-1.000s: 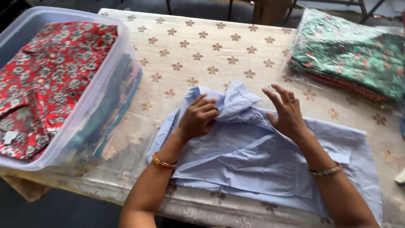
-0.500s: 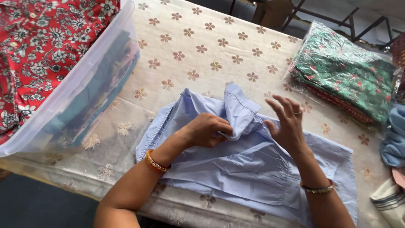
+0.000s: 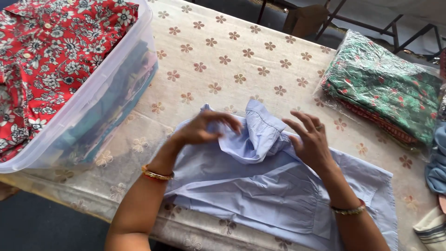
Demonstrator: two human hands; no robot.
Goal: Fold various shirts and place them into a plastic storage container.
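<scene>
A light blue shirt lies spread on the table, its upper part bunched up between my hands. My left hand pinches the fabric near the collar, fingers curled over it. My right hand presses on the bunched cloth from the right, fingers spread and partly tucked into a fold. Both wrists wear bangles.
The table has a cream cloth with brown flowers. A clear plastic bin at the left holds folded clothes topped by a red floral shirt. Bagged green patterned garments are stacked at the right. More folded cloth is at the right edge.
The view has swung left and closer. My left hand has shifted up along the collar area, and the shirt's top is folded higher between both hands.
</scene>
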